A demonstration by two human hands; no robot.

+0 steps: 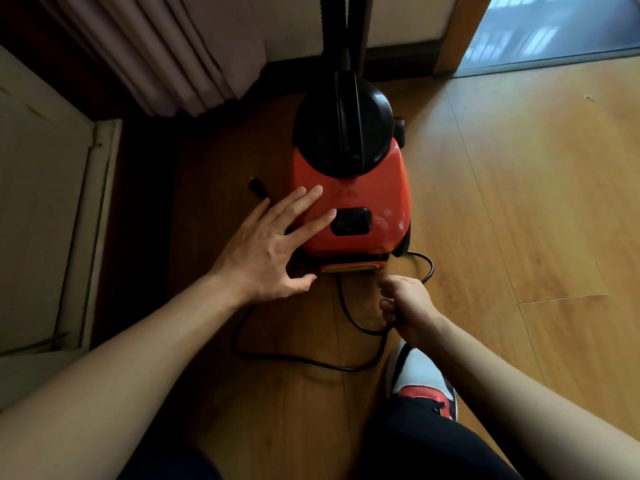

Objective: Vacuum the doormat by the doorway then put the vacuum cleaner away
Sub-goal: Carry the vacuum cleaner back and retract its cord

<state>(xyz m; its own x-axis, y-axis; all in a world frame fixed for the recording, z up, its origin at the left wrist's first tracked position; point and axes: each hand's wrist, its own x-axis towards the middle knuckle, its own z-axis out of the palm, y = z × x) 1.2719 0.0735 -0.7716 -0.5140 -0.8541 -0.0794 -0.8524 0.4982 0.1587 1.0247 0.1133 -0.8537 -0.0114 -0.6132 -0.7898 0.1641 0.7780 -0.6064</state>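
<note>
Your left hand (263, 251) rests flat, fingers spread, on the red vacuum cleaner (349, 202). Your right hand (405, 308) – near side – is clenched around its black cord (294, 358)

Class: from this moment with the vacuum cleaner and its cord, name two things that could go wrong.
The cord loops on the floor beside the shoe, so a step could snag it. The right hand grips the cord; a hard pull might whip the loose plug against the left hand.
</note>
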